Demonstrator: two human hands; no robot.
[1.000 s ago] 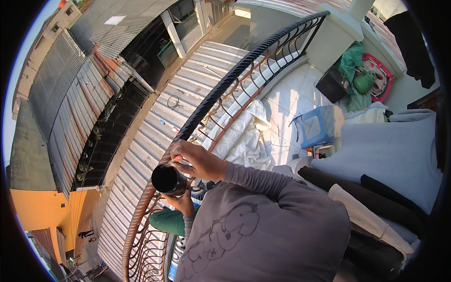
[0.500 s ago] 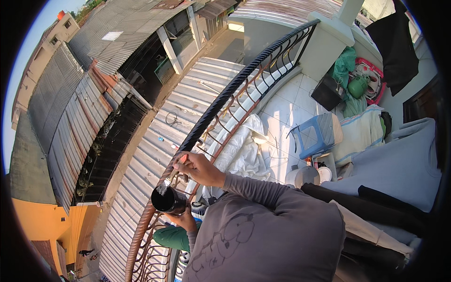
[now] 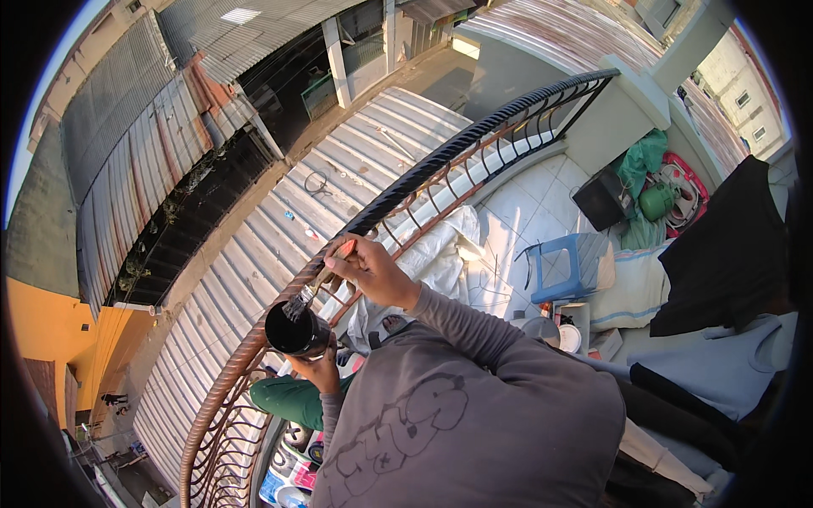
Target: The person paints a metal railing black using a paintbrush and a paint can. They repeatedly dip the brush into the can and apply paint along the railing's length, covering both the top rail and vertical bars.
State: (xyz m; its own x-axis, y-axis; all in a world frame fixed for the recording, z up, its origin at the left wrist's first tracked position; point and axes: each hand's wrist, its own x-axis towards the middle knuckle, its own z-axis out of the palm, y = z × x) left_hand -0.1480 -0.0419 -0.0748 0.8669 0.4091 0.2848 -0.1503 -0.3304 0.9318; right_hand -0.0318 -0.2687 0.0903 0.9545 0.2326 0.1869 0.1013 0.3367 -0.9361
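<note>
Tile flr (image 3: 527, 199): wht sheet (image 3: 440, 264), blu stool (image 3: 576, 264)

You wear a dull grey-brown top (image 3: 508, 423) that fills the lower centre of the frame, with a dark, bubble-shaped outline print (image 3: 406, 432) slanting across its left part. Your long matching sleeve (image 3: 470, 326) ends at your bare right hand (image 3: 373, 271). Green legwear (image 3: 286, 400) shows at lower left.

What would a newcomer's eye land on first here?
The long curved handrail, black at upper right, brown at lower left, sweeps across the middle. Left of centre, the left hand holds a black cup while the right hand holds a paintbrush at the cup's mouth. A blue stool stands out on the tiles at right.
</note>
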